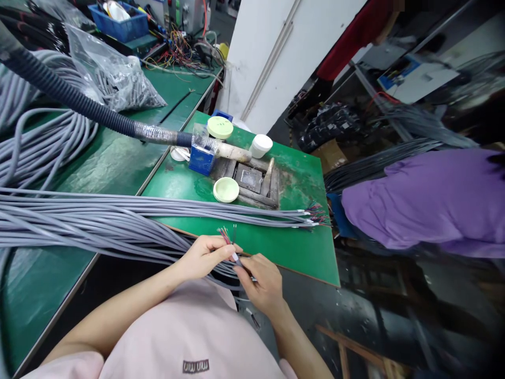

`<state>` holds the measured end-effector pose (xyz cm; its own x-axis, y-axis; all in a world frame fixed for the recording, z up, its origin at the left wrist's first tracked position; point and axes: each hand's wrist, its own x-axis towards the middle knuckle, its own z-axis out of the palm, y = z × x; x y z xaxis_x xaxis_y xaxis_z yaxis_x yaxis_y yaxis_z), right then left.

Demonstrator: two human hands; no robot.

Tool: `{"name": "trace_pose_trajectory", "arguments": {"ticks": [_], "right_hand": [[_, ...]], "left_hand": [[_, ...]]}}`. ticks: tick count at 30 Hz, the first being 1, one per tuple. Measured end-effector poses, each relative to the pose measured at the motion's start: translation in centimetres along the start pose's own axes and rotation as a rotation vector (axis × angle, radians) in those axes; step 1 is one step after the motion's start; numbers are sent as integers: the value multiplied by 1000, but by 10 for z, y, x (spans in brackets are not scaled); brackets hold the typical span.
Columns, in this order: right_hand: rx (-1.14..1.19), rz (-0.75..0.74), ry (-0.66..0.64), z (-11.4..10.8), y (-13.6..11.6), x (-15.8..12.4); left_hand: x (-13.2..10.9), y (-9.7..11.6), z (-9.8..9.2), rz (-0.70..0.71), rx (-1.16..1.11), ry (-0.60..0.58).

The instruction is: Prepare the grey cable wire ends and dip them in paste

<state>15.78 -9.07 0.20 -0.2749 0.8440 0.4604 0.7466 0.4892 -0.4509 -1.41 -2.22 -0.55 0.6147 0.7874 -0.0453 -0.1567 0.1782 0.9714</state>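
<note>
1. The fingers of the left hand [205,257] are curled together round a grey cable [235,257], and the fingertips of the right hand [261,282] are pinched on it, just below its fanned coloured cores [224,236], at lower centre of the frame.
2. The cable is judged light and limp, the cores thin and fragile; it is best held by the sheath.
3. More cables [118,213] lie bundled across the green bench [300,258].
4. Upper left, a blue crate [118,23] holds white bottles, and a plastic bag [114,79] is full of dark grey pieces – exactly what, cannot be told.
5. At top centre, a white jar [260,146] stands near a pale green dish [226,189].
</note>
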Motion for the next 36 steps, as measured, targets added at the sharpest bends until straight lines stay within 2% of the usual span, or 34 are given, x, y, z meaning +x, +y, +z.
{"name": "trace_pose_trajectory", "arguments": {"ticks": [10, 24, 28, 30, 32, 35, 36], "right_hand": [[43, 19, -26, 0, 1, -1], [60, 40, -49, 2, 3, 1], [50, 80, -50, 1, 2, 1], [47, 149, -27, -4, 4, -9], [23, 290, 15, -14, 11, -29], [-112, 631, 36, -33, 29, -78], [-159, 717, -26, -39, 34, -95]], "left_hand": [[1, 1, -1, 36, 119, 17], [3, 0, 1, 47, 95, 26], [5, 1, 2, 24, 117, -42], [6, 2, 0, 35, 235, -107], [9, 1, -5, 107, 472, -122], [18, -2, -17, 272, 889, -13], [23, -3, -21, 311, 1006, 39]]}}
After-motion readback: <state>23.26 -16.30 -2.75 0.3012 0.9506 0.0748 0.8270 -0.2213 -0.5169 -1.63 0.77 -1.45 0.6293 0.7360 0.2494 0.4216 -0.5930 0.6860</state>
